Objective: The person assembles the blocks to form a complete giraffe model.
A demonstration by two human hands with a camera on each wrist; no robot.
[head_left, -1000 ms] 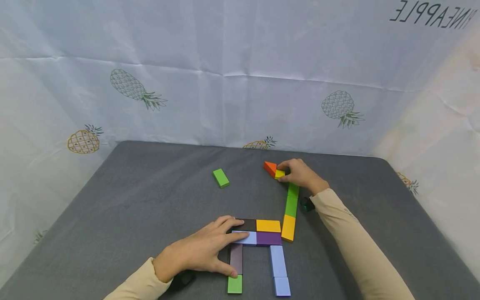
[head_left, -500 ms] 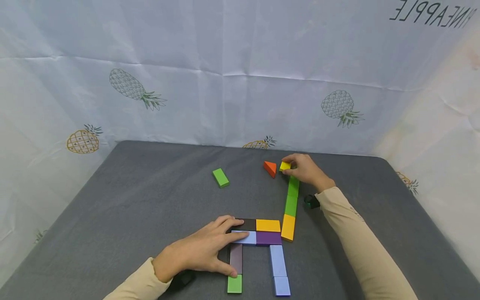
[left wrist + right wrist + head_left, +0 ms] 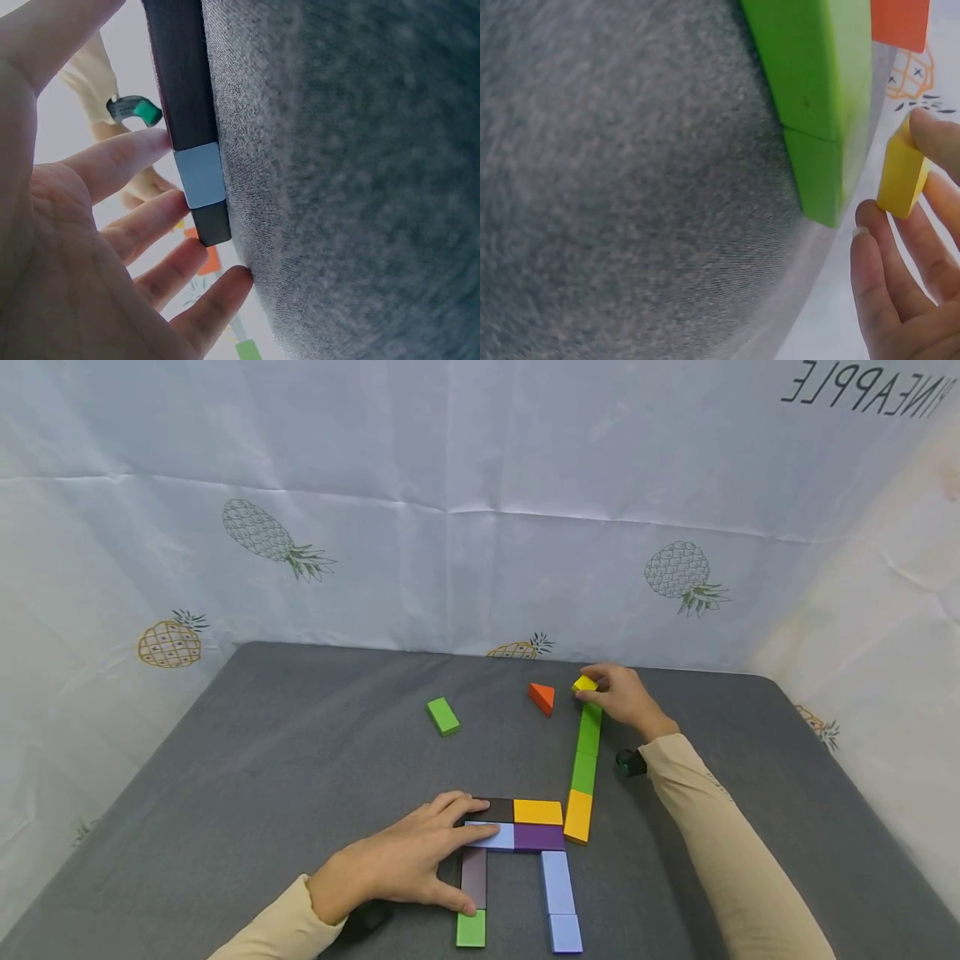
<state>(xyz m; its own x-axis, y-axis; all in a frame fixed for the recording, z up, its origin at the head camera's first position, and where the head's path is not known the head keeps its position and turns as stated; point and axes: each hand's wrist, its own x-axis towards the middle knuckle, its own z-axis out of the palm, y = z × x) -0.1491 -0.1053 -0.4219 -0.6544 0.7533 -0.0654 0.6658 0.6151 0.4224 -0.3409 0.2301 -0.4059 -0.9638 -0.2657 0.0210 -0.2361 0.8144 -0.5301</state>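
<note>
My right hand [image 3: 628, 699] pinches a small yellow block [image 3: 902, 178] between thumb and fingers, just beyond the far end of a column of blocks. Two green blocks [image 3: 587, 745] and an amber block [image 3: 577, 816] make up that column. My left hand [image 3: 401, 853] lies spread over the left side of a flat block figure. Its fingers rest at the black block [image 3: 497, 811] and light blue block [image 3: 491, 837], its thumb near a mauve block [image 3: 474, 878] and the light green block [image 3: 471, 929]. In the left wrist view the fingertips touch the blocks' sides.
An orange triangular block [image 3: 542, 697] lies left of the right hand, and a loose green block [image 3: 443, 716] farther left. A yellow block [image 3: 537, 812], a purple block [image 3: 538, 837] and two light blue blocks [image 3: 557, 882] complete the figure's right side. A pineapple-print curtain [image 3: 450, 568] hangs behind the grey table [image 3: 262, 760].
My right hand has carried the yellow block right and slightly away, from beside the orange triangle to the far end of the green column. The left hand stays in place.
</note>
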